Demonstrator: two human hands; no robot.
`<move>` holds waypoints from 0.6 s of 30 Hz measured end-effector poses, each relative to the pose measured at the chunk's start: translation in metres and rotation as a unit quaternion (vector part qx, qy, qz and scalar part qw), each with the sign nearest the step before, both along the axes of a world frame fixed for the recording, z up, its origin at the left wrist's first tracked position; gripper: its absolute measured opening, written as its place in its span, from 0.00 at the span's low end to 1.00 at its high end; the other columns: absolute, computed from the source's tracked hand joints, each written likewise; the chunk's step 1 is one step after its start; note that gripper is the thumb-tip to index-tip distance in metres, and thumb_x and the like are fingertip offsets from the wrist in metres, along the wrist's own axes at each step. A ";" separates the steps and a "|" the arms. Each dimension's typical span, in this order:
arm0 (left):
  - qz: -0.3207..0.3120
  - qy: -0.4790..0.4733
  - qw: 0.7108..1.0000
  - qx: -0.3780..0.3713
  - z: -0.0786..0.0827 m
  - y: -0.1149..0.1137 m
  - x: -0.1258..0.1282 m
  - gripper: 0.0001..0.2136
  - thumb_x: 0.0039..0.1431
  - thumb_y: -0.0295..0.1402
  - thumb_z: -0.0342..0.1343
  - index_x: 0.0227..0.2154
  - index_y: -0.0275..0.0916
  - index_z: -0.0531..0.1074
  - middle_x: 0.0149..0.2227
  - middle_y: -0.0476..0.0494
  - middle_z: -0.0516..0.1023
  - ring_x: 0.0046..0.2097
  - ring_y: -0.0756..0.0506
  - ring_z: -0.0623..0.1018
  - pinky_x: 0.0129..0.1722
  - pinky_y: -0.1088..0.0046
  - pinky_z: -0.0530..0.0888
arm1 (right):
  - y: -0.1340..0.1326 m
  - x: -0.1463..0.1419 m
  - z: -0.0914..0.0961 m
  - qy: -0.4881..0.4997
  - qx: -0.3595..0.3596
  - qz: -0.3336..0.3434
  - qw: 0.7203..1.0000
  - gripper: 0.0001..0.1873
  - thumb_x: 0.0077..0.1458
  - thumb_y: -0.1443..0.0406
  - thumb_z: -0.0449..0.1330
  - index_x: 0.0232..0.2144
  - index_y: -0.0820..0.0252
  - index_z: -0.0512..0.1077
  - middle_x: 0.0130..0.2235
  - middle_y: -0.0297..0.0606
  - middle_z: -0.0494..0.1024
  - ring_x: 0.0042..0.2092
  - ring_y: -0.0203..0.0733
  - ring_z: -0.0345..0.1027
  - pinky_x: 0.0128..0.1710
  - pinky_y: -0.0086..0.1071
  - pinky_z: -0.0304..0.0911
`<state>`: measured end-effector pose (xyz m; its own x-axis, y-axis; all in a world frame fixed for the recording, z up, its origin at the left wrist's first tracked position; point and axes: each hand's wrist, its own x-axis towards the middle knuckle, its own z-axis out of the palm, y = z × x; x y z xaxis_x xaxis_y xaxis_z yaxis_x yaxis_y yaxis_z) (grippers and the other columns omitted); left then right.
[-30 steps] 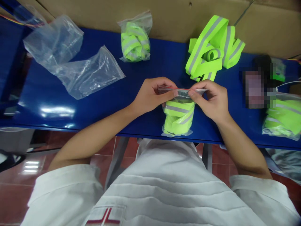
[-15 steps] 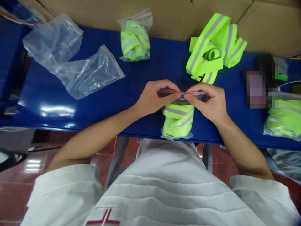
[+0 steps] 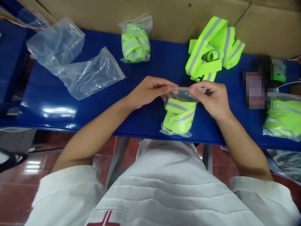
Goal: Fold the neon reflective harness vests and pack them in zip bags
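A clear zip bag [image 3: 181, 95] lies at the front of the blue table, with a folded neon yellow-green reflective strap [image 3: 180, 116] inside it. My left hand [image 3: 150, 91] pinches the left part of the bag's top edge between thumb and fingers. On the other side, my right hand [image 3: 213, 97] pinches the same edge, which has a thin red line along it. The edge is stretched between the two hands, and the bag's filled lower part rests near the table's front edge. The fingertips behind the bag are partly hidden.
Loose reflective strap [image 3: 209, 50] is heaped at the back. A filled bag [image 3: 135, 42] stands near the cardboard [image 3: 169, 18]; another filled bag [image 3: 283, 117] lies at the right. Clear empty bags [image 3: 89, 75] cover the left of the blue table [image 3: 98, 110]. A blurred-out object [image 3: 255, 89] is at right.
My left hand has slid left along the bag's top edge, away from my right hand. The edge has tilted, so more of the bag's upper part now shows.
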<state>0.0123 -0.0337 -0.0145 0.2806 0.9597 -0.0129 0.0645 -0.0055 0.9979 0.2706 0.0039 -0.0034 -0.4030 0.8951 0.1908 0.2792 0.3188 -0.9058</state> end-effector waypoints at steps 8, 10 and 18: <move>-0.050 0.016 0.999 0.000 0.001 0.006 -0.021 0.26 0.60 0.53 0.68 0.55 0.43 0.82 0.45 0.43 0.87 0.44 0.39 0.87 0.48 0.58 0.87 | 0.012 0.018 0.004 -0.024 -0.050 0.047 0.997 0.19 0.62 0.47 0.68 0.36 0.56 0.82 0.33 0.36 0.84 0.34 0.42 0.78 0.38 0.37 0.74; -0.041 0.028 0.998 0.031 0.001 0.006 -0.018 0.25 0.64 0.52 0.65 0.57 0.43 0.81 0.45 0.43 0.87 0.43 0.40 0.87 0.48 0.58 0.86 | 0.009 0.016 -0.001 -0.038 -0.018 0.029 0.999 0.21 0.65 0.46 0.65 0.36 0.56 0.79 0.32 0.36 0.82 0.33 0.41 0.76 0.35 0.36 0.71; 0.051 0.066 0.989 0.125 -0.010 0.007 -0.014 0.24 0.67 0.53 0.61 0.56 0.41 0.76 0.39 0.44 0.86 0.27 0.51 0.78 0.26 0.74 0.73 | 0.003 0.009 -0.018 -0.068 0.060 0.012 0.996 0.22 0.70 0.49 0.59 0.58 0.52 0.72 0.46 0.38 0.81 0.37 0.40 0.76 0.35 0.35 0.69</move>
